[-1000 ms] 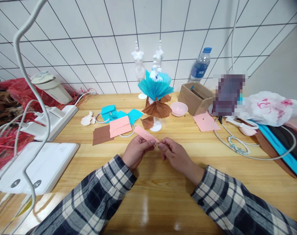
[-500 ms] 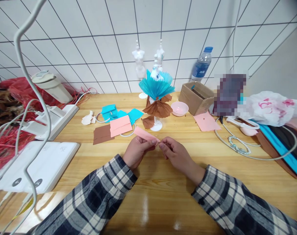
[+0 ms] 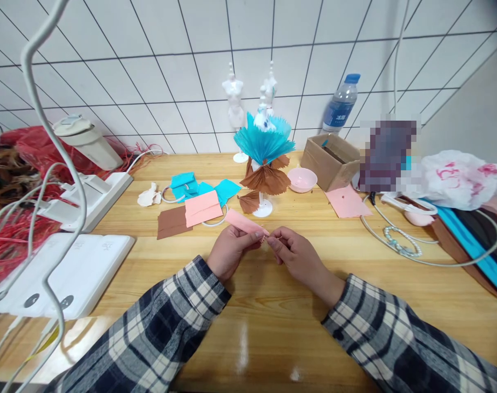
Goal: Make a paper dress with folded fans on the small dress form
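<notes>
A folded strip of pink crepe paper [image 3: 243,222] slants up to the left out of my left hand [image 3: 228,254], which is closed around its near end. The fingers of my right hand [image 3: 301,261] pinch the finely pleated tip of that strip, right beside the left thumb. Just beyond my hands stands a small white mannequin on a round base, dressed in a pleated turquoise paper ruffle [image 3: 264,143] over a brown one [image 3: 265,179]. Left of it lie a pink paper piece [image 3: 202,208], a brown piece [image 3: 172,221] and crumpled turquoise paper [image 3: 228,191].
Two more white mannequins stand behind, one plainly visible [image 3: 233,103]. To the right are a pink bowl [image 3: 302,180], a cardboard box [image 3: 334,164], a water bottle [image 3: 341,106] and a bead bracelet [image 3: 402,243]. A power strip [image 3: 105,204] and white scales [image 3: 80,273] occupy the left.
The view has shifted very slightly. Both hands stay on the pink strip in nearly the same pose, with little visible movement.
</notes>
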{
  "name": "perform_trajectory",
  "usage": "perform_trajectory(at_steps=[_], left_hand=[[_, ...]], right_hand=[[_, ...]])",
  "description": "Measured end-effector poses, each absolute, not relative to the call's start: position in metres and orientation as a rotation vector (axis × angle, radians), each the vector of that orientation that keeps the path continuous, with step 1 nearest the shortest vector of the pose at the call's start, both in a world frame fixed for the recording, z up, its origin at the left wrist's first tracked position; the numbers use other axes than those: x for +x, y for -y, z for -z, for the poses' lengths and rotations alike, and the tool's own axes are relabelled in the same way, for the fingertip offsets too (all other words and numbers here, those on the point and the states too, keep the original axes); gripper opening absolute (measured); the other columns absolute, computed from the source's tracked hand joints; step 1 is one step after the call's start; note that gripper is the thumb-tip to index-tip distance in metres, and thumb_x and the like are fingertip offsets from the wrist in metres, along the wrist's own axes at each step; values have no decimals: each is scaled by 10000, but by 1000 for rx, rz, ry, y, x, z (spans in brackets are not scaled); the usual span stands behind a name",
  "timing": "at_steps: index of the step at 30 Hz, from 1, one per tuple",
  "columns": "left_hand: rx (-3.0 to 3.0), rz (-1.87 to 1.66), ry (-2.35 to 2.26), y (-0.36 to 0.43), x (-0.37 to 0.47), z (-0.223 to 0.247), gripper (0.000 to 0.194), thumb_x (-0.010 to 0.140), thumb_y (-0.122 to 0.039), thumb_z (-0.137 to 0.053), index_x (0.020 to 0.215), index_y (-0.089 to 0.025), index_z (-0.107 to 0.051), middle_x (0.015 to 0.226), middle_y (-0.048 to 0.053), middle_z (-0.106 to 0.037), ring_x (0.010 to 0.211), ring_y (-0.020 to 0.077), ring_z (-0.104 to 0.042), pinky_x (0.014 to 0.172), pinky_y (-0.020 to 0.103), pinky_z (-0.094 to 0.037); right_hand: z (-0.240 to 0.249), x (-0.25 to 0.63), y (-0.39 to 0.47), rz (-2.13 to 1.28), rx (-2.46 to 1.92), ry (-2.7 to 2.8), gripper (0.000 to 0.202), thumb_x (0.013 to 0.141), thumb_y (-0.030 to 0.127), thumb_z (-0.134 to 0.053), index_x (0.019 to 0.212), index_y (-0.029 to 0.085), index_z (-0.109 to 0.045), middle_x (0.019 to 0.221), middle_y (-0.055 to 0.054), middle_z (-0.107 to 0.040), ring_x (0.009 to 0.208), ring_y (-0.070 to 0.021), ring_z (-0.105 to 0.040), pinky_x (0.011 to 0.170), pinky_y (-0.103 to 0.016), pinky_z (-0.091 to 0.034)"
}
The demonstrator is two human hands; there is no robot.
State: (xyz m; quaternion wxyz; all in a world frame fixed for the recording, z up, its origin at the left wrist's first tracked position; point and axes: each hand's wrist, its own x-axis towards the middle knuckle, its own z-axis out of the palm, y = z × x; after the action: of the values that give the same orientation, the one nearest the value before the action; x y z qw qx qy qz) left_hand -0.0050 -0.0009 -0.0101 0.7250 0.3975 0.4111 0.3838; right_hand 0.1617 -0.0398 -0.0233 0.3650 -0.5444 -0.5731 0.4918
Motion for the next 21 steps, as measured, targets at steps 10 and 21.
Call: perform_trajectory(at_steps=[10, 21], left_hand=[[871, -847, -913, 0, -6, 12, 228, 708, -310, -804, 813, -121, -730, 860, 62, -715, 799, 131, -625, 722, 219, -483], [762, -951, -858, 0, -4, 11, 196, 686, -242, -810, 782, -138, -675, 759, -2, -665, 729, 85, -600, 751, 203, -488]], right_hand=[[22, 162, 39, -1254, -1406, 1484, 273, 896, 483, -508, 833, 221, -555, 541, 62, -475, 510, -127, -444, 512, -255, -337], [18, 165, 39, -1253, -1491, 1531, 314, 930, 491, -455, 836, 215, -572, 587, 35, -600, 564, -135, -538, 596, -260, -393]])
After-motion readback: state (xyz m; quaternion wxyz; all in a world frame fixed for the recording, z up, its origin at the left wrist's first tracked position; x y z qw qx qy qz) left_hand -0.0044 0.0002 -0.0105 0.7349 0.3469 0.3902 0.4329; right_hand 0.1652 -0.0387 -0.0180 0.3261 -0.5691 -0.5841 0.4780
